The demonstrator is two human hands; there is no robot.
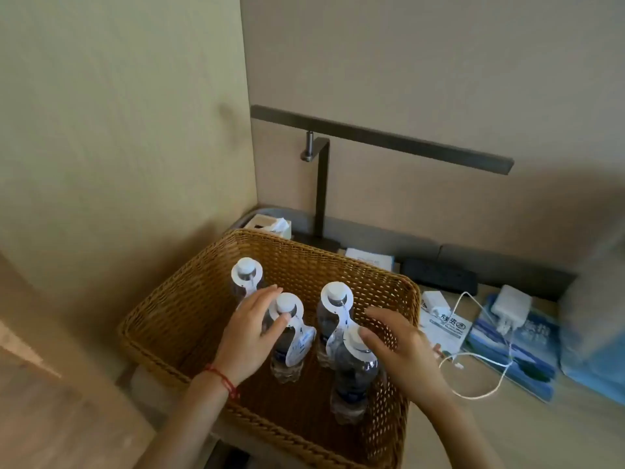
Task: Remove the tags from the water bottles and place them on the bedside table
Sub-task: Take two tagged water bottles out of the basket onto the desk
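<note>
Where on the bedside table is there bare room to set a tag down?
Bare wood shows on the bedside table in front, between the wicker basket and the white cable. Farther back it is crowded: leaflet, blue booklet, charger.

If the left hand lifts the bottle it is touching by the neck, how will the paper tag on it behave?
The tag looks like thin card, so it will probably flop and swing. Its ring sits loosely under the cap, so it may slide or turn. The bottle looks full, so likely heavy for the left hand.
</note>
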